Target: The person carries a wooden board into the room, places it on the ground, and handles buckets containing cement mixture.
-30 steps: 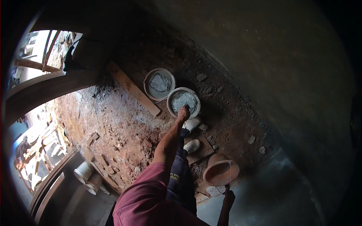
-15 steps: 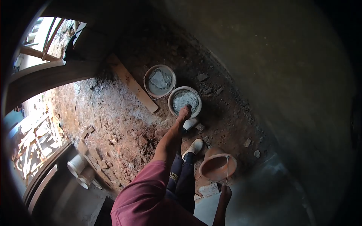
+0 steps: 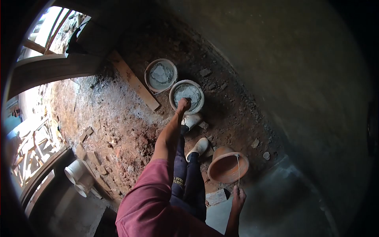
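My left hand [image 3: 184, 104] is closed over the near side of a round bucket [image 3: 201, 103] of wet grey mortar [image 3: 184, 91]. A small dark shape shows by its fingers, but whatever they grip is hidden. Lower right, my right hand [image 3: 238, 198] is closed on the thin cord handle [image 3: 239, 173] of an orange-brown bucket [image 3: 221, 172]. That bucket is tipped on its side, its mouth facing me, with no mortar visible inside. A second mortar bucket [image 3: 147, 77] stands just beyond the first, its grey heap [image 3: 161, 74] in the middle.
A wooden plank [image 3: 136, 85] lies left of the buckets on rubble-strewn dirt. My pale boots [image 3: 198, 147] stand between the mortar bucket and the tipped one. A plastered wall [image 3: 300, 79] rises at right. Pale cylindrical containers [image 3: 75, 172] lie lower left, near broken bricks.
The view has shifted, moving the scene up and left. My left hand is slightly farther over the mortar. My right hand still grips the cord of the tipped bucket.
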